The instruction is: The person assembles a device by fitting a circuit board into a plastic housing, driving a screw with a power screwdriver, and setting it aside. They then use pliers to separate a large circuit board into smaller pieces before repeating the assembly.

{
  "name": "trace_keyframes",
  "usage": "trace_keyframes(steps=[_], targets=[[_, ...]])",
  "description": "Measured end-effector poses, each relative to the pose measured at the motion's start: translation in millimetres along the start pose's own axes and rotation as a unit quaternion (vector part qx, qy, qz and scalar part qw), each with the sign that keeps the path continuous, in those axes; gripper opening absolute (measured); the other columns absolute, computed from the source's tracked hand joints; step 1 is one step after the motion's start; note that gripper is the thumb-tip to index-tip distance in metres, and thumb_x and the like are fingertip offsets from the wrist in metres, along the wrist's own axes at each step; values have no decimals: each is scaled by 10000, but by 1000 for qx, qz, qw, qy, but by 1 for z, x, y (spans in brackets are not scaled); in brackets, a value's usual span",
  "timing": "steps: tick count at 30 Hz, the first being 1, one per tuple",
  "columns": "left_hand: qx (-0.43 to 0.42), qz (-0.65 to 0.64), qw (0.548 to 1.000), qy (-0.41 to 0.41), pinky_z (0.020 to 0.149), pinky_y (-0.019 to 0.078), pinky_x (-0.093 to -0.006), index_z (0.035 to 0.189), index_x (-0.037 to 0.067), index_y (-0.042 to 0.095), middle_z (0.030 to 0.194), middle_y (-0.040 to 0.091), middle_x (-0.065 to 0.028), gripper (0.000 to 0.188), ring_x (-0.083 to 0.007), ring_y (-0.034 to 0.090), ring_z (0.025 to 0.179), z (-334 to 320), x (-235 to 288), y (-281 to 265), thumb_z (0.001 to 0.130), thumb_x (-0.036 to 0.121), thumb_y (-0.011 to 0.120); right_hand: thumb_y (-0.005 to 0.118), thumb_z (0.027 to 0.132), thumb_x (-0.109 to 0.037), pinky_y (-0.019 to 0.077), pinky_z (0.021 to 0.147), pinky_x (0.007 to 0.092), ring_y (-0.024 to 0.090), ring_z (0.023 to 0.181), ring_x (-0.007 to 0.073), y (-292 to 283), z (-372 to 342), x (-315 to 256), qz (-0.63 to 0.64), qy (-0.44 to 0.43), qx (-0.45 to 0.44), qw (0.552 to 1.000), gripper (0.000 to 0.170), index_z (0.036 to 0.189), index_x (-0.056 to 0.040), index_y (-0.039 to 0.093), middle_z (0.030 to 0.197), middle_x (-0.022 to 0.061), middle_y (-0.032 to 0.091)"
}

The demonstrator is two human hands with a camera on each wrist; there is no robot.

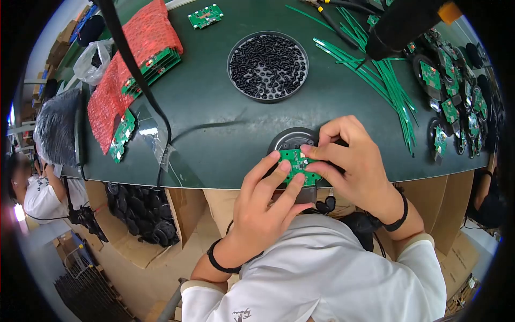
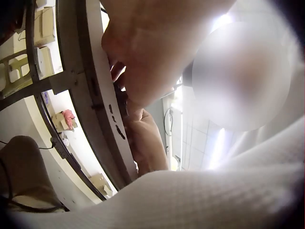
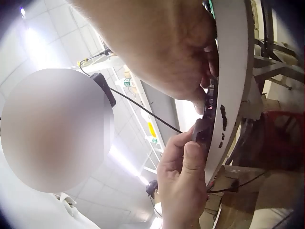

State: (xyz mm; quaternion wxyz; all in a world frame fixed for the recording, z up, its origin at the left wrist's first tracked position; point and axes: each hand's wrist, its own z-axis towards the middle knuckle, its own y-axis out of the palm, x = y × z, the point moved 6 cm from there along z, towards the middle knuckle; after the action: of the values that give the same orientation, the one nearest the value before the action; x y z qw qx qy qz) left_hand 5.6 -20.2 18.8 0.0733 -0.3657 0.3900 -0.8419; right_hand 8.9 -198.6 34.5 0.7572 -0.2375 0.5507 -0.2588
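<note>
A green circuit board lies in a black housing with a round end, at the table's front edge. My left hand lays several fingertips on the board's left and front parts. In the right wrist view, that hand's thumb and fingers grip the dark end of the housing. With thumb and index finger, my right hand pinches the board's right side, beside a small white part. Those fingertips partly hide the board. In the left wrist view, the forearm and sleeve cover most of the work.
A round tray of small black parts stands behind the work. Green strips, a dark tool and a pile of board-fitted housings lie right. Boards in red bubble wrap lie left, near a hanging black cable.
</note>
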Motion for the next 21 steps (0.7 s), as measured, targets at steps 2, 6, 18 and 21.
trace_keyframes(steps=[2,6,18,21], targets=[[1,-3,1000,0,981,550,-478,1137,67,768,1277,649,-136,553,-416,610,1244,0,-1,1,655,286,930,865,748,-123,489,712,370,564,867,258,0,0,1,-1,3,-6,1000,263,999,-92,789,959,58,595],[4,-22,1000,-15,978,549,-476,1121,54,765,1276,652,-142,539,-421,615,1236,0,0,0,667,290,932,866,734,-128,482,716,378,563,872,265,0,1,2,-4,-13,-10,1000,274,991,-82,780,972,61,594],[-2,-42,999,-3,1014,526,-515,1170,21,745,1282,642,-185,514,-456,591,1271,14,-5,1,739,263,886,853,735,-69,493,752,377,589,880,280,-4,8,4,-11,9,29,999,299,1021,-85,769,963,78,615],[2,-31,1000,-2,1010,527,-514,1170,13,743,1284,642,-180,518,-446,593,1264,14,-2,2,727,242,887,846,739,-35,492,754,376,585,888,281,-4,6,3,-4,-2,31,999,282,1006,-70,766,953,83,614]])
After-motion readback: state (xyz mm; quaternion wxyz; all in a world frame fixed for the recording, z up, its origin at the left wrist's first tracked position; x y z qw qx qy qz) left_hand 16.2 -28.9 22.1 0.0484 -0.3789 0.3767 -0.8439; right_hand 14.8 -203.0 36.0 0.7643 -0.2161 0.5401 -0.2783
